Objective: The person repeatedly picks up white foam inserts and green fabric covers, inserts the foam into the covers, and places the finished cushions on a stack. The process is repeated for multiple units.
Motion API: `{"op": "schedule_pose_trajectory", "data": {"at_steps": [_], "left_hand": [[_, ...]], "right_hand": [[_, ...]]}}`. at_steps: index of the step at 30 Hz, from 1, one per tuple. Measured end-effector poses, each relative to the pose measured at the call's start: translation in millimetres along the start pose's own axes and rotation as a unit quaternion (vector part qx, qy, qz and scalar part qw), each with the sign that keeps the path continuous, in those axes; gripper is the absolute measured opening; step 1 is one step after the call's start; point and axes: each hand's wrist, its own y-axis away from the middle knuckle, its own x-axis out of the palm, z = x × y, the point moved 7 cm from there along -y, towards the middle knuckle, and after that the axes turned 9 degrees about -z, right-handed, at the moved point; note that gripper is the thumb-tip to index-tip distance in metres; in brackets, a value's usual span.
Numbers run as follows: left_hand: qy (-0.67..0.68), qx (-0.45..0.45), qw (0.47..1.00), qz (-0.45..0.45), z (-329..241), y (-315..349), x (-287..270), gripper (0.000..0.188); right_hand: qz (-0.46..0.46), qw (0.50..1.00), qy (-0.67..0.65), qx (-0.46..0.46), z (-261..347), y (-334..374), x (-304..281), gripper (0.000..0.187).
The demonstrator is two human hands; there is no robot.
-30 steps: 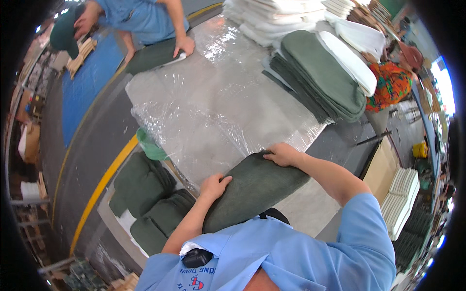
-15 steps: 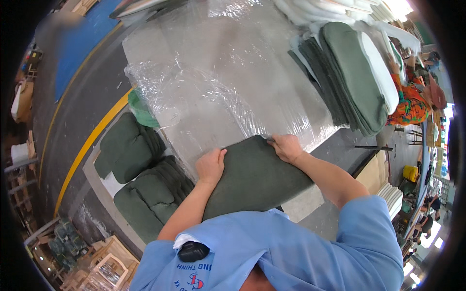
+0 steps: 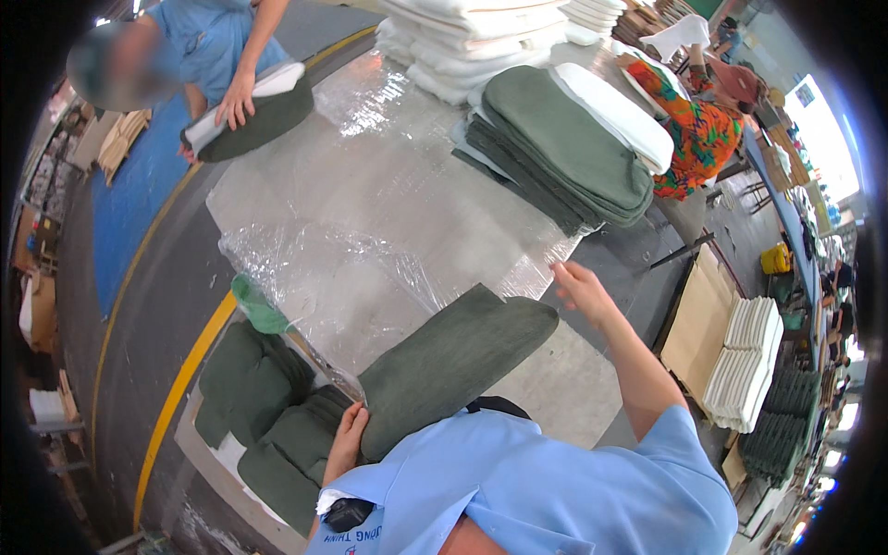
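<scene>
A dark green cushion (image 3: 453,365) lies slantwise before my body, partly over the near edge of the plastic-covered table (image 3: 324,185). My left hand (image 3: 350,431) is closed on its left edge, the thumb lying along the fabric. Off to the cushion's right, my right hand (image 3: 583,289) is raised and apart from it, fingers loosely bent with nothing visible in them. Beside my left arm, more dark green cushions (image 3: 252,379) sit in piles.
Green and white cushion pieces (image 3: 564,139) are stacked at the table's right side, near a person in a bright patterned shirt (image 3: 694,139). White padding (image 3: 472,37) is piled at the back. At far left, a co-worker in blue (image 3: 208,46) holds a green-and-white piece (image 3: 254,116).
My right hand has let go of the cushion and moved right. My left hand has slid down toward me along its left side. The cushion has turned; a co-worker has come into view.
</scene>
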Motion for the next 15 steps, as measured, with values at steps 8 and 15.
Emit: {"op": "schedule_pose_trajectory", "data": {"at_steps": [8, 15], "left_hand": [[0.124, 0.066, 0.990, 0.008, -30, 8, 31, 0.078], [0.071, 0.306, 0.945, 0.094, -76, 28, 105, 0.089]], "right_hand": [[-0.121, 0.891, -0.427, 0.096, -15, 92, 63, 0.091], [-0.030, 0.864, -0.489, -0.116, 114, 123, 105, 0.081]]}}
